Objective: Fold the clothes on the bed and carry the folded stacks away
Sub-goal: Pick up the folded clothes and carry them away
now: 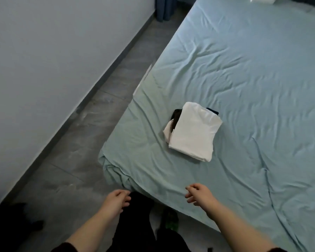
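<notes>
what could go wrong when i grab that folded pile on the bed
1. The pile is uneven: a dark piece and a white corner poke out from under the top white shirt, so lifting only the top could let the lower layers slide out or unfold.
2. It lies well in from the edge of the bed, while the left hand and right hand are empty near that edge; a stretched one-handed grab may tip it.

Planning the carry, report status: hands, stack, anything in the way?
Left hand and right hand empty, fingers relaxed, no grip. Folded stack on the bed, white piece on top, out ahead of both hands. Nothing lies between.
</notes>
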Demonstrator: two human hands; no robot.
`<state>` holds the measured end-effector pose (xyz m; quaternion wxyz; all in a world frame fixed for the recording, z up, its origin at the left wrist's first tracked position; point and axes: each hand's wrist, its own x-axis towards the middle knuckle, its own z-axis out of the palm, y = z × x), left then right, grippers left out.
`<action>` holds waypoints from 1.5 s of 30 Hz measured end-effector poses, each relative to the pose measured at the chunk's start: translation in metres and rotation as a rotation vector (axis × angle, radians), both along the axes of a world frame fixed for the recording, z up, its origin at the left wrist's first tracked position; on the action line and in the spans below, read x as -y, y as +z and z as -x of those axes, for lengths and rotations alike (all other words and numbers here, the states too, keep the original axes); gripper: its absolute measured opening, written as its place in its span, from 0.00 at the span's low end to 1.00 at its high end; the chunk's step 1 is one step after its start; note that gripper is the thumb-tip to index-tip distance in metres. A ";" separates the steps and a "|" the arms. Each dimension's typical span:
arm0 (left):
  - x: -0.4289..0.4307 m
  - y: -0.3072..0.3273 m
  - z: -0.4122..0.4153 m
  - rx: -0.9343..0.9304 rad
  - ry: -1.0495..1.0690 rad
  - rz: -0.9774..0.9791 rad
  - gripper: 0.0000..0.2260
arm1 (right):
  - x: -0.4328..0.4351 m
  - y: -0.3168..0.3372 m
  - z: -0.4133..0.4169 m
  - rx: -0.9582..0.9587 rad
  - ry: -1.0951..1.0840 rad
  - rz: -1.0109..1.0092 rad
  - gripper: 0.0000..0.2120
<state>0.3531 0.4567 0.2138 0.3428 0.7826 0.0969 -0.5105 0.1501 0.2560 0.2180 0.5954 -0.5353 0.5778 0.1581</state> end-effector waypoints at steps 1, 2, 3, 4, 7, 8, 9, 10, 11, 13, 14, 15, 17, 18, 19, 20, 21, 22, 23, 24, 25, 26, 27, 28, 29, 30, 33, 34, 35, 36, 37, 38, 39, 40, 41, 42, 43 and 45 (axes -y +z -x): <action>0.016 -0.003 -0.010 -0.011 -0.046 0.002 0.07 | 0.005 -0.001 -0.006 -0.009 -0.051 0.002 0.10; 0.034 -0.008 -0.019 -0.022 -0.097 0.005 0.07 | 0.010 -0.004 -0.011 -0.018 -0.101 -0.001 0.10; 0.052 -0.011 -0.027 -0.034 -0.134 0.022 0.07 | 0.016 -0.008 -0.016 -0.027 -0.144 -0.007 0.10; 0.071 -0.015 -0.034 -0.047 -0.148 0.048 0.07 | 0.022 -0.012 -0.020 -0.036 -0.182 -0.012 0.10; 0.131 -0.026 -0.049 -0.037 -0.231 0.065 0.07 | 0.045 -0.030 -0.030 -0.051 -0.294 -0.011 0.10; 0.151 -0.031 -0.052 -0.017 -0.275 0.059 0.08 | 0.054 -0.037 -0.032 -0.059 -0.323 -0.003 0.10; 0.171 -0.037 -0.053 -0.002 -0.310 0.064 0.08 | 0.065 -0.044 -0.035 -0.063 -0.348 0.014 0.09; 0.192 -0.044 -0.053 0.023 -0.363 0.080 0.08 | 0.077 -0.053 -0.037 -0.053 -0.372 0.043 0.08; 0.214 -0.052 -0.052 0.071 -0.445 0.098 0.08 | 0.090 -0.062 -0.040 -0.035 -0.393 0.088 0.07; 0.258 -0.075 -0.048 0.270 -0.687 0.101 0.11 | 0.120 -0.085 -0.047 -0.024 -0.372 0.232 0.08; 0.279 -0.089 -0.044 0.409 -0.816 0.087 0.14 | 0.136 -0.098 -0.051 -0.036 -0.332 0.323 0.11; 0.300 -0.101 -0.039 0.551 -0.914 0.082 0.18 | 0.150 -0.111 -0.057 -0.054 -0.274 0.419 0.13; 0.335 -0.127 -0.026 0.761 -1.038 0.107 0.25 | 0.175 -0.135 -0.071 -0.114 -0.082 0.622 0.19; 0.348 -0.142 -0.021 0.827 -1.097 0.121 0.28 | 0.185 -0.147 -0.079 -0.132 0.038 0.717 0.21; 0.357 -0.159 -0.018 0.886 -1.176 0.130 0.30 | 0.193 -0.160 -0.084 -0.137 0.175 0.787 0.24; 0.360 -0.178 -0.019 0.938 -1.284 0.127 0.31 | 0.198 -0.175 -0.085 -0.144 0.321 0.824 0.25; 0.359 -0.197 -0.024 0.970 -1.406 0.109 0.32 | 0.202 -0.190 -0.081 -0.167 0.465 0.825 0.27; 0.357 -0.213 -0.034 0.962 -1.524 0.071 0.31 | 0.204 -0.204 -0.073 -0.208 0.599 0.796 0.28; 0.353 -0.226 -0.045 0.920 -1.609 0.028 0.31 | 0.205 -0.215 -0.062 -0.262 0.696 0.758 0.29; 0.350 -0.234 -0.056 0.881 -1.650 -0.005 0.31 | 0.205 -0.224 -0.052 -0.304 0.744 0.740 0.30; 0.347 -0.239 -0.064 0.883 -1.652 -0.007 0.31 | 0.207 -0.231 -0.044 -0.315 0.748 0.752 0.31; 0.346 -0.240 -0.068 0.926 -1.613 0.012 0.32 | 0.207 -0.235 -0.039 -0.301 0.710 0.773 0.31; 0.344 -0.239 -0.068 0.974 -1.522 0.037 0.33 | 0.207 -0.236 -0.038 -0.273 0.604 0.794 0.33; 0.343 -0.237 -0.067 0.994 -1.374 0.059 0.35 | 0.208 -0.237 -0.039 -0.236 0.410 0.817 0.34; 0.344 -0.233 -0.067 0.937 -1.191 0.079 0.39 | 0.211 -0.239 -0.039 -0.191 0.154 0.804 0.35; 0.347 -0.230 -0.070 0.806 -0.995 0.115 0.44 | 0.216 -0.239 -0.038 -0.132 -0.126 0.715 0.36; 0.367 -0.226 -0.082 0.399 -0.567 0.159 0.52 | 0.235 -0.240 -0.034 0.049 -0.662 0.325 0.29; 0.374 -0.226 -0.083 0.338 -0.507 0.150 0.51 | 0.240 -0.242 -0.034 0.074 -0.711 0.253 0.25; 0.381 -0.226 -0.082 0.283 -0.457 0.157 0.48 | 0.244 -0.243 -0.036 0.092 -0.737 0.214 0.25; 0.386 -0.226 -0.077 0.226 -0.413 0.168 0.45 | 0.246 -0.245 -0.040 0.113 -0.764 0.191 0.26; 0.388 -0.224 -0.072 0.167 -0.373 0.174 0.41 | 0.246 -0.246 -0.043 0.142 -0.795 0.170 0.28; 0.386 -0.222 -0.067 0.111 -0.338 0.179 0.37 | 0.243 -0.246 -0.045 0.165 -0.818 0.150 0.30; 0.380 -0.221 -0.063 0.059 -0.312 0.182 0.33 | 0.237 -0.244 -0.045 0.176 -0.826 0.128 0.30; 0.371 -0.219 -0.058 0.010 -0.300 0.179 0.28 | 0.228 -0.241 -0.041 0.164 -0.819 0.097 0.30; 0.358 -0.217 -0.052 -0.038 -0.297 0.160 0.24 | 0.217 -0.237 -0.034 0.145 -0.809 0.053 0.30; 0.344 -0.213 -0.046 -0.077 -0.292 0.125 0.21 | 0.203 -0.232 -0.026 0.125 -0.800 0.008 0.30; 0.327 -0.208 -0.039 -0.101 -0.284 0.088 0.20 | 0.186 -0.228 -0.018 0.101 -0.793 -0.035 0.30; 0.290 -0.198 -0.027 -0.116 -0.279 0.041 0.18 | 0.147 -0.218 -0.004 0.063 -0.804 -0.099 0.31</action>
